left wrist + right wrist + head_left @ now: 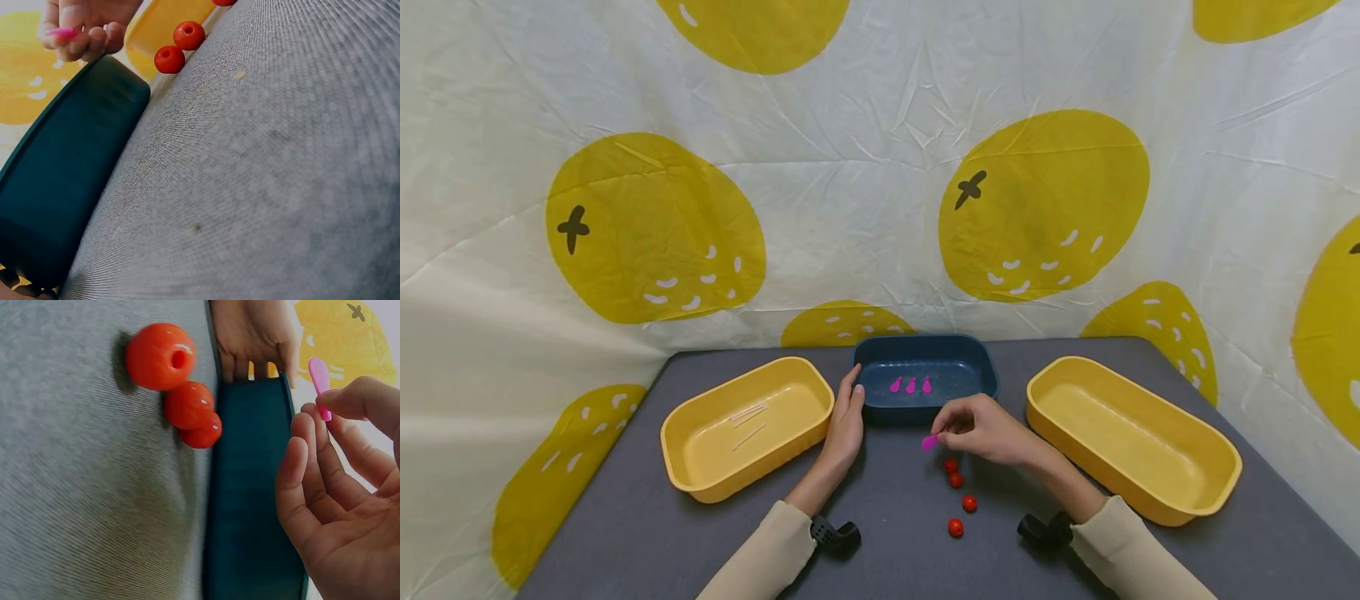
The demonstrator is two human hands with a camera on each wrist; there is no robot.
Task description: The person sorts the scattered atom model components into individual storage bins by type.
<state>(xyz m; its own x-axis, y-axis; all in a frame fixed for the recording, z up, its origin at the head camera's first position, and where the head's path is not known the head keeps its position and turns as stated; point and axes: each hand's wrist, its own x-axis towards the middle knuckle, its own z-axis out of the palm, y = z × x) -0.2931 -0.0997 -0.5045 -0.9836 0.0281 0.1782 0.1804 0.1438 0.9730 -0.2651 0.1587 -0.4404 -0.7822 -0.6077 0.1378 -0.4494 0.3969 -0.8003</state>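
Observation:
My right hand (981,427) pinches a small pink spoon-shaped piece (319,378) between thumb and fingertip, just in front of the dark blue tray (925,413). Inside that tray lie three more pink pieces (911,386) in a row. At the tray's left end rests my left hand (847,423), its fingers fairly straight along the wall and the thumb at the rim. Below the right hand, several red beads (956,480) lie on the table; holes show in them in both wrist views.
To the left stands a yellow tray (681,450) with several thin pale sticks (748,413) in it. Another yellow tray (1131,429) stands angled at the right, beside my right forearm. A fruit-patterned cloth (850,217) hangs behind the dark grey table (895,567).

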